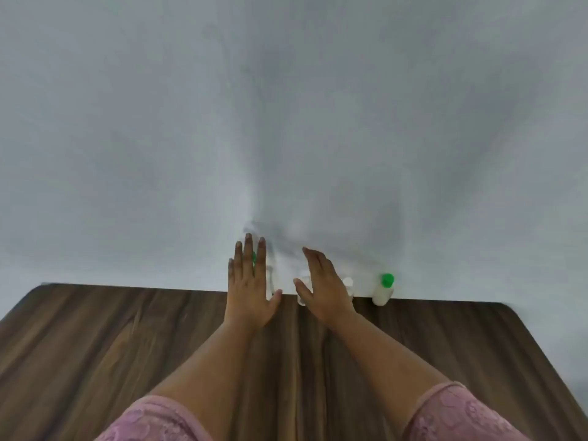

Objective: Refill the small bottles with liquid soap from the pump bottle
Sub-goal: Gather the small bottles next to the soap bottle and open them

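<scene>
Over the wood worktop (127,345) I stretch both arms; left hand (248,288) and right hand (321,288) are spread flat, holding nothing, probably reaching because the bottles sit against the far wall, green-capped small bottle (383,291) rightmost, untouched.

The table (127,338) is showing dark, matt wood grain. The small bottle (383,294) is looking like smooth white plastic, its green cap (387,279) glossy. The sleeves (458,415) are showing pink patterned cloth.

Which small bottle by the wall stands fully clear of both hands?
The white plastic bottle with the green cap, farthest right; the white-capped bottle beside it sits partly behind the right hand.
</scene>
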